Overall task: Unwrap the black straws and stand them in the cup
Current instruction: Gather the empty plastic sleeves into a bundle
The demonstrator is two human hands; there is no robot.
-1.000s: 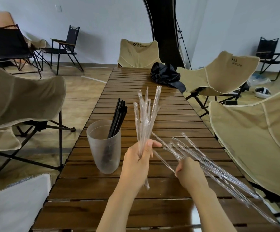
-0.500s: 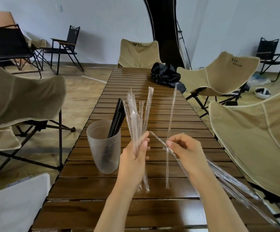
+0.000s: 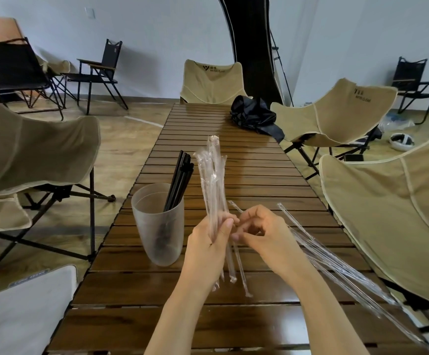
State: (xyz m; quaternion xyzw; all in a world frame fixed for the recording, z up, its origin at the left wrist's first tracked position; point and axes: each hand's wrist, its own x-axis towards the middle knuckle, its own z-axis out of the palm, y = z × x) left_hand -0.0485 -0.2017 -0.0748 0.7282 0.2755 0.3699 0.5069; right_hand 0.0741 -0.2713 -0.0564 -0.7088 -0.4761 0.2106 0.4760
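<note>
Near the counter's left edge the cup already has the black straws standing in it. Next over, the left hand grips a bundle of clear wrappers upright, I'm guessing to keep the trash together. The right hand has curled fingers pinching one beside it, with loose wrappers fanning toward the right edge.

Single head-worn wide-angle view. It faces forward and down along the desk, from its near end, close above the surface.
</note>
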